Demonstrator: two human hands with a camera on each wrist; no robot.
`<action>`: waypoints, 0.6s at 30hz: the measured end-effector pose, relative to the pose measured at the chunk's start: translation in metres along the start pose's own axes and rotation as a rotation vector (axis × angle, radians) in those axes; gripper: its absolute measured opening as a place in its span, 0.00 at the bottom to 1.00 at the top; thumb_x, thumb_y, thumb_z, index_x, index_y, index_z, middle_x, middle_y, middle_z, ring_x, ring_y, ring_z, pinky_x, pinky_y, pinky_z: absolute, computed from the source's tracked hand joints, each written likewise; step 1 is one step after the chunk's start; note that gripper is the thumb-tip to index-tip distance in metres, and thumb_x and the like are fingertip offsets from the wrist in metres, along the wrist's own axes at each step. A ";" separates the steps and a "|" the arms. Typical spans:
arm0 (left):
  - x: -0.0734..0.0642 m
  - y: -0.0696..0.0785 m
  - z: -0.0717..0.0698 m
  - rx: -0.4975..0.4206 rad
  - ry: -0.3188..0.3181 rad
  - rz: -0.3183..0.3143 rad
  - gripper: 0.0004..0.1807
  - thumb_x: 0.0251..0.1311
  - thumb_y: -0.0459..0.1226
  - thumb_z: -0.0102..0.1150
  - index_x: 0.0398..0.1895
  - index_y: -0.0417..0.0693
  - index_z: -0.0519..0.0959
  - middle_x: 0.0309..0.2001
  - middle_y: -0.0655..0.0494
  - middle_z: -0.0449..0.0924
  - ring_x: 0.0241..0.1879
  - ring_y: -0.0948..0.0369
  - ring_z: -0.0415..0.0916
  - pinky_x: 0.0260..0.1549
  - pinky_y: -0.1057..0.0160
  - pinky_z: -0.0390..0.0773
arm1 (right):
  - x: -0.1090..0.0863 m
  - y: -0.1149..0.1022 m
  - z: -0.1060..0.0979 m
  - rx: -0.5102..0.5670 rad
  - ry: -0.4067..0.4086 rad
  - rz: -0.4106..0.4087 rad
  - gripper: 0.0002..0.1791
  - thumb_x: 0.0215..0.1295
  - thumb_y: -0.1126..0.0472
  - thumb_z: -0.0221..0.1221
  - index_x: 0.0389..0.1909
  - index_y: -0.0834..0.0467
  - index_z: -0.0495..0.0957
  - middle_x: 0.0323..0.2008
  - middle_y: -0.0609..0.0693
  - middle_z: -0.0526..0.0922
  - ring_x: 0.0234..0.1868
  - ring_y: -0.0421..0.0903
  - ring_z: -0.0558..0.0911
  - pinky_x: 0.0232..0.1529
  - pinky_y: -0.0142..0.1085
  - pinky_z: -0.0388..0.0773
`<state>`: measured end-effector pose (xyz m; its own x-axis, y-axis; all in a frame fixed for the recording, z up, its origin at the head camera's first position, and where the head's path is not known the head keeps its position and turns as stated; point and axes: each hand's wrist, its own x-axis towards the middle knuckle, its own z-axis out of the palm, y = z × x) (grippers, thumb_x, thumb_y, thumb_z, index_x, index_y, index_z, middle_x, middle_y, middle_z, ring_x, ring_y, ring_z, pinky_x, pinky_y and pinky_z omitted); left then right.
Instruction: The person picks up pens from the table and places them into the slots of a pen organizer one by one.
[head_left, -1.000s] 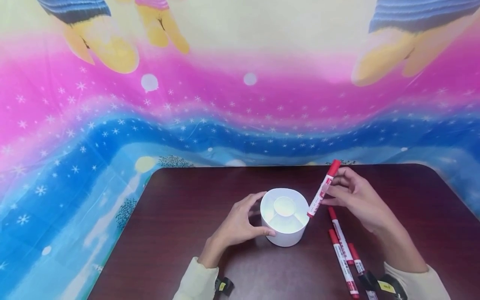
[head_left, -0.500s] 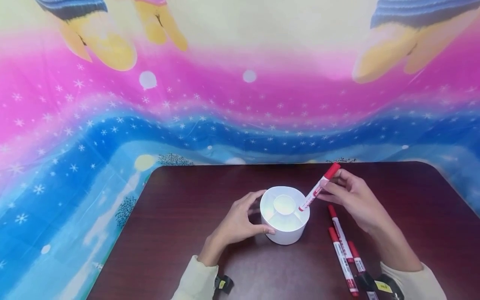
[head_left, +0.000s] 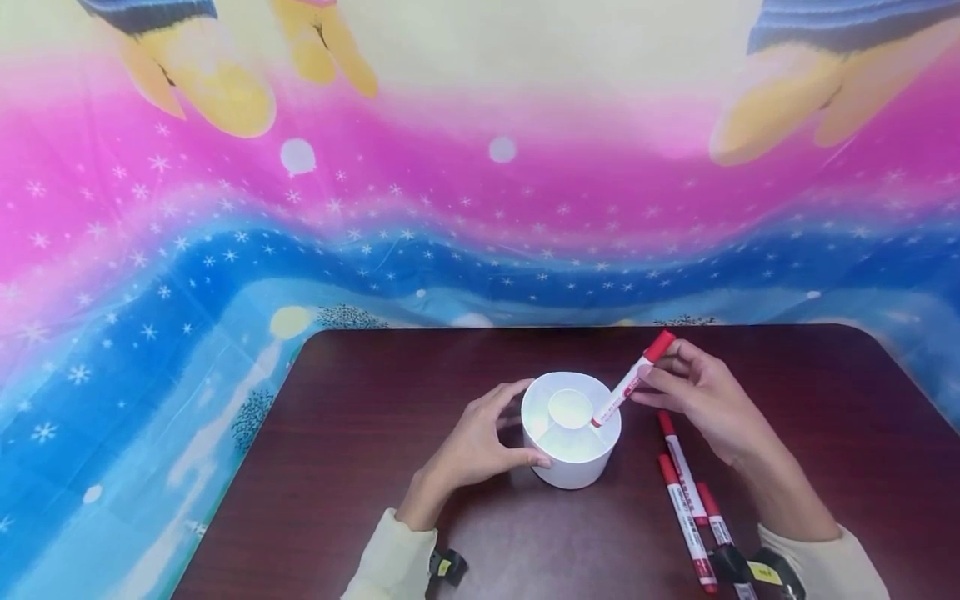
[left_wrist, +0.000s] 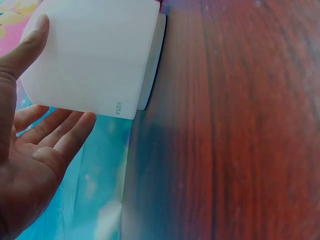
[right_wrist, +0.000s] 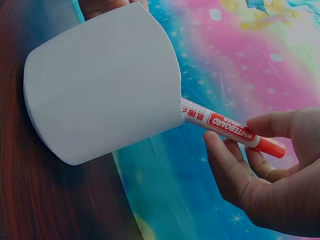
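A round white pen holder (head_left: 573, 477) with inner dividers and a central cup stands upright on the table. My left hand (head_left: 480, 442) grips its left side, thumb at the front and fingers round the back; the left wrist view shows the thumb on the holder's wall (left_wrist: 95, 55). Between thumb and fingers, my right hand (head_left: 708, 404) pinches a red-capped whiteboard marker (head_left: 628, 385). The marker leans, cap up and to the right, with its lower end inside the holder's right part. In the right wrist view, the holder's wall (right_wrist: 105, 85) hides that lower end.
Three more red-and-white markers (head_left: 686, 521) lie on the dark wooden table (head_left: 360, 400) below the right hand, one partly covered by the black wrist camera (head_left: 757, 571). A colourful printed cloth (head_left: 450, 200) hangs behind the table's far edge.
My right hand has moved the marker left and tilted it more, bringing its lower end from outside the rim to inside the pen holder. The left hand keeps its hold.
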<state>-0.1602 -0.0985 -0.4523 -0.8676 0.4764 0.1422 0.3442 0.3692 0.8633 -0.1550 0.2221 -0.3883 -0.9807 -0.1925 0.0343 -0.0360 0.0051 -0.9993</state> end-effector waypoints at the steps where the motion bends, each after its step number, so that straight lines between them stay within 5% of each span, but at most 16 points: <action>1: 0.000 0.000 0.000 0.002 0.001 0.003 0.58 0.46 0.44 0.90 0.81 0.59 0.67 0.71 0.58 0.76 0.64 0.57 0.83 0.62 0.67 0.83 | 0.000 0.001 0.000 0.003 0.001 0.000 0.13 0.77 0.67 0.63 0.55 0.65 0.73 0.43 0.48 0.86 0.46 0.41 0.90 0.49 0.36 0.91; 9: 0.000 0.000 0.001 -0.013 0.003 0.021 0.58 0.45 0.43 0.90 0.81 0.57 0.67 0.69 0.57 0.78 0.63 0.55 0.85 0.62 0.67 0.84 | 0.001 0.004 0.002 0.034 0.013 -0.009 0.12 0.77 0.68 0.63 0.56 0.62 0.74 0.44 0.48 0.84 0.45 0.40 0.89 0.50 0.36 0.91; 18: 0.001 -0.002 0.000 -0.012 0.006 0.010 0.58 0.45 0.42 0.90 0.81 0.58 0.67 0.69 0.58 0.77 0.65 0.57 0.83 0.62 0.68 0.83 | 0.001 0.002 0.006 -0.091 0.003 0.008 0.16 0.77 0.66 0.63 0.58 0.65 0.70 0.47 0.49 0.84 0.47 0.40 0.91 0.51 0.38 0.91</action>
<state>-0.1612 -0.0987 -0.4543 -0.8661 0.4756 0.1535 0.3486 0.3549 0.8675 -0.1545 0.2162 -0.3902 -0.9815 -0.1895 0.0266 -0.0455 0.0962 -0.9943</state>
